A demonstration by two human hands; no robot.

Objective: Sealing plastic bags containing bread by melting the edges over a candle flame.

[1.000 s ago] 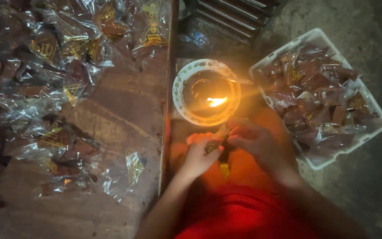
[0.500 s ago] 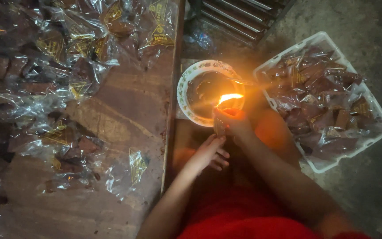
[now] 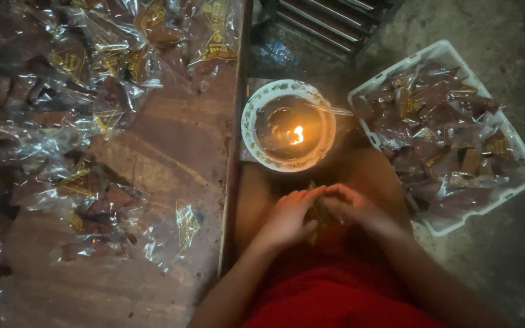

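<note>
Left hand and right hand are pressed together over the lap, fingers closed on a small clear packet — mostly hidden between them, so little of it is seen; just beyond the hands a bowl is set, a small flame burning inside; to the right a white basket is filled with brown wrapped pieces; on the left a wooden table is strewn with more packets — some lying near its edge.
</note>
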